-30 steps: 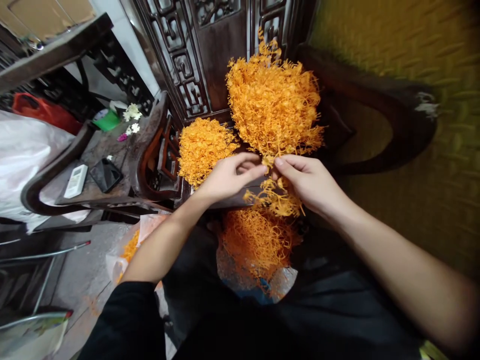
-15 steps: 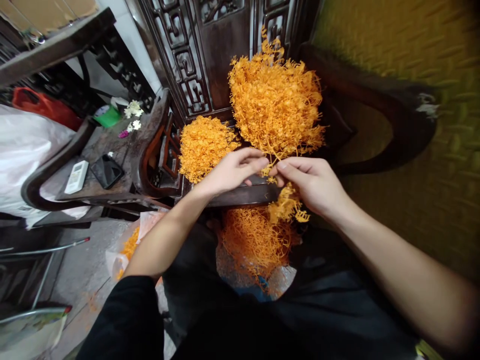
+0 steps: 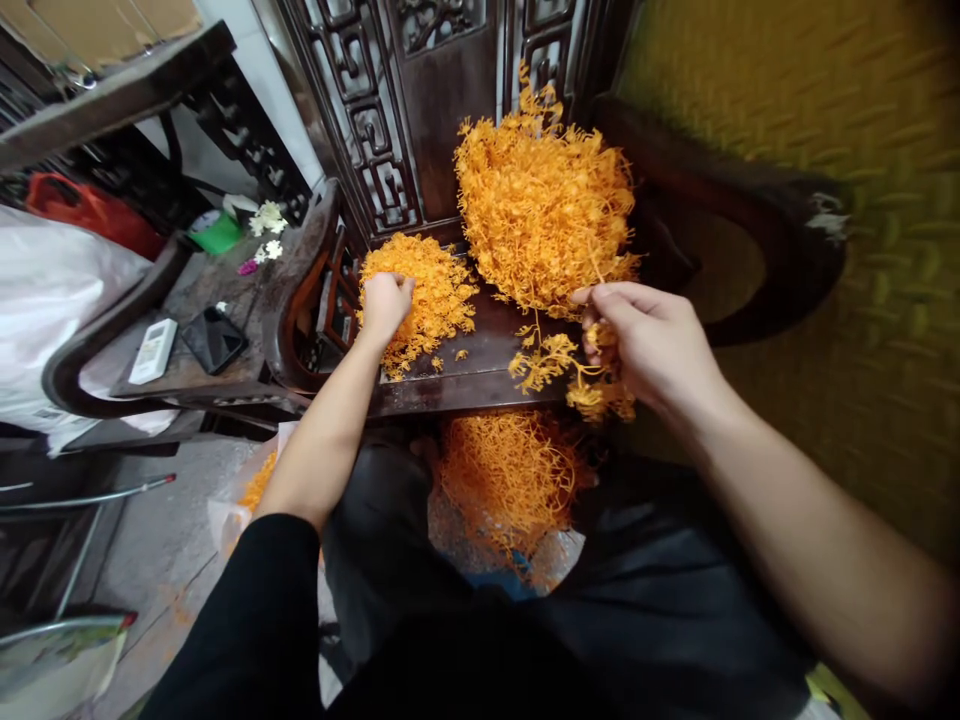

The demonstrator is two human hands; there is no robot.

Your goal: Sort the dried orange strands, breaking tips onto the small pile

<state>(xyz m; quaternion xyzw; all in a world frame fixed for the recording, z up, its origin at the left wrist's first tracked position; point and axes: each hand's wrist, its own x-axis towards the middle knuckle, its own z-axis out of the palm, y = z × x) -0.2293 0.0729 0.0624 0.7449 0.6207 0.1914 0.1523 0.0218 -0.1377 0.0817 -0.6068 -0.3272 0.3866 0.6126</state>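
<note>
On the dark wooden chair seat [image 3: 480, 360], seen from the head camera, two heaps of orange plastic sprigs lie apart; the small loose pile [image 3: 420, 290] sits at the left of the seat, and the left hand [image 3: 384, 303] rests knuckles-up on its near edge, fingers curled down into the sprigs, though whether they pinch any cannot be told; the large tangled clump [image 3: 544, 205] stands against the carved chair back [image 3: 442, 110], probably propped there so that it stays within reach; the right hand [image 3: 652, 340] is at the clump's lower right edge, fingers closed around a branched sprig [image 3: 559, 365] whose tips dangle over the seat's front edge, thumb hidden under the fingers; below the seat, between the person's knees, a clear bag [image 3: 510, 480] holds more orange sprigs, placed where pieces can drop straight down; to the left a side table [image 3: 217, 290] carries a phone [image 3: 212, 338], a remote [image 3: 153, 350] and a few white flowers [image 3: 266, 218].
</note>
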